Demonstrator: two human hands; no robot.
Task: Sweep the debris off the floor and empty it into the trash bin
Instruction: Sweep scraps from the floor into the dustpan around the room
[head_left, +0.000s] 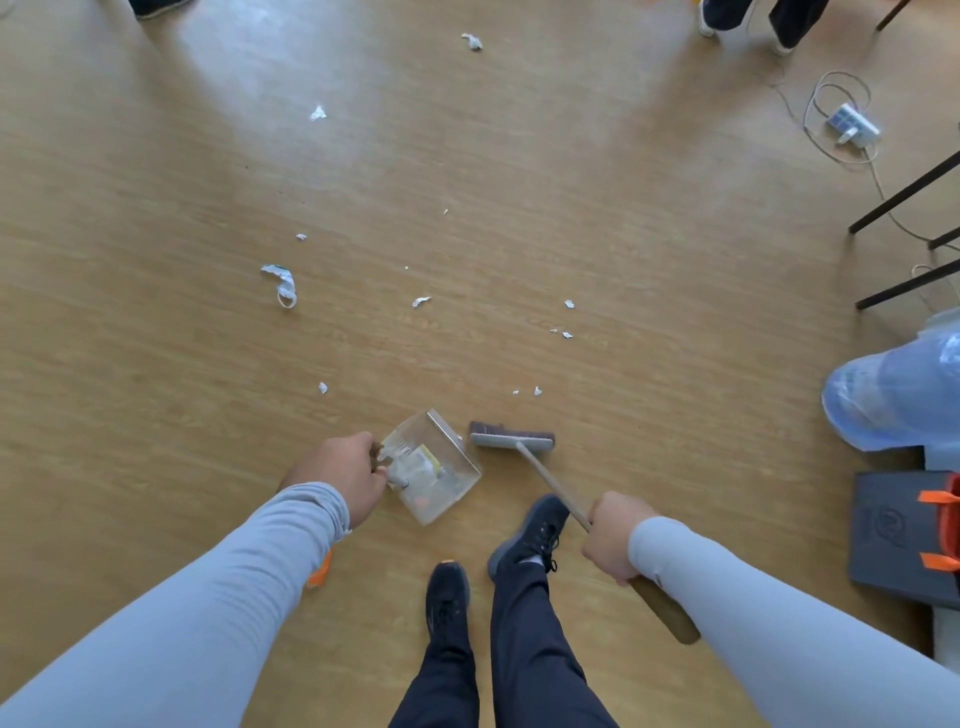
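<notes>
My left hand (347, 474) grips the handle of a clear plastic dustpan (440, 470) that sits on the wooden floor (156, 364) with scraps inside it. My right hand (612, 538) grips the wooden handle of a broom (551, 477). The broom's head (512, 435) rests on the floor just right of the dustpan's open edge. Several white paper scraps lie ahead: a long torn strip (282, 283), a small piece (421, 301), a pair (562, 333) and one far off (471, 41). A bin lined with a blue bag (898, 395) stands at the right.
A grey bag with orange straps (906, 535) sits at the right, below the bin. Dark table legs (904, 202) and a white power strip with cables (852, 124) are at the upper right. Another person's feet (748, 18) stand at the top. My own feet (527, 535) are behind the dustpan.
</notes>
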